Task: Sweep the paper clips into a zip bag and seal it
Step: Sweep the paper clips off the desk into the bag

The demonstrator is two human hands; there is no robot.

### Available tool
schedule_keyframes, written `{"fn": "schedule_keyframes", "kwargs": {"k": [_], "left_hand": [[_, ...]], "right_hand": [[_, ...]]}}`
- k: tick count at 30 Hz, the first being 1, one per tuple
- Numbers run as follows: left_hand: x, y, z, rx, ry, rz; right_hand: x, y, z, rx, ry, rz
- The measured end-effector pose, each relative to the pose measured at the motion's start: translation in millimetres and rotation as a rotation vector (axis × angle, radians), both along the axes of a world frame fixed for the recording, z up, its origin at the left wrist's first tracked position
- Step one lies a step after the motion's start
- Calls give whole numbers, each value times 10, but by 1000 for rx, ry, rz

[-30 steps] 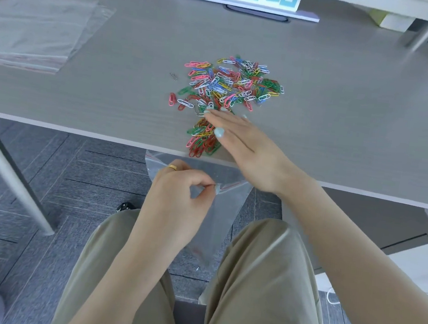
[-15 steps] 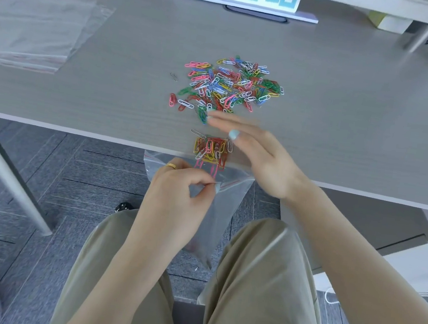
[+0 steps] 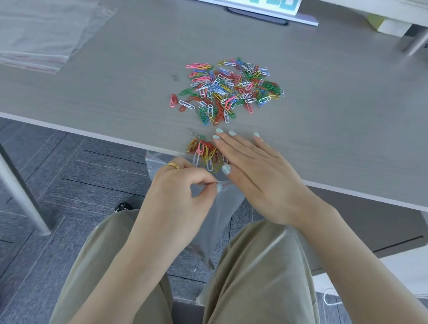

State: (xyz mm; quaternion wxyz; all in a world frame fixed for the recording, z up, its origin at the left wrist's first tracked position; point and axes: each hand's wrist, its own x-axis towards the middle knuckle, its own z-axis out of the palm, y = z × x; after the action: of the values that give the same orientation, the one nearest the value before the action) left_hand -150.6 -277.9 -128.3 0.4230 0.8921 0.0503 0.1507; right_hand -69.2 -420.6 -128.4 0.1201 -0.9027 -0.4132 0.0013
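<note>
Grey desk [image 3: 78,106]: clips [image 3: 228,87] mid-desk, some [image 3: 203,152] at near edge. Right hand [image 3: 255,172] flat, fingers straight. Left hand [image 3: 179,192] pinching bag [image 3: 225,212] below edge. Risk: narrow mouth, clips spilling to floor.

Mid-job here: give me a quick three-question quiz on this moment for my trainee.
1. True or false: the right hand lies flat with straight fingers on the table.
2. What does the left hand pinch? A) a single clip B) the zip bag at its mouth C) a spare bag
3. Fill in: the small batch of paper clips sits at the table's near ____, apart from the main pile.

Key: 1 true; 2 B; 3 edge.
</note>
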Motion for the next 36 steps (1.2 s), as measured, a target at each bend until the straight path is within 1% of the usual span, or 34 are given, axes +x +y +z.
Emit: {"fn": "schedule_keyframes", "kwargs": {"k": [3, 7, 9, 13, 17, 22, 29, 36], "left_hand": [[-20, 4, 2, -17, 3, -6], [-36, 5, -25, -11, 9, 0], [-36, 15, -45, -22, 14, 2], [-15, 38, -16, -30, -4, -4], [5, 30, 17, -39, -6, -11], [37, 1, 20, -17, -15, -35], [11, -27, 20, 12, -1, -14], [11, -43, 38, -1, 10, -26]], "right_hand": [[-4, 53, 5, 42, 47, -11], [70, 272, 101, 214, 241, -11], [94, 407, 141, 262, 311, 8], [86, 518, 119, 299, 381, 75], [51, 464, 124, 426, 471, 53], [24, 416, 114, 530, 528, 43], [62, 388, 148, 792, 796, 26], [82, 413, 139, 876, 1039, 82]]}}
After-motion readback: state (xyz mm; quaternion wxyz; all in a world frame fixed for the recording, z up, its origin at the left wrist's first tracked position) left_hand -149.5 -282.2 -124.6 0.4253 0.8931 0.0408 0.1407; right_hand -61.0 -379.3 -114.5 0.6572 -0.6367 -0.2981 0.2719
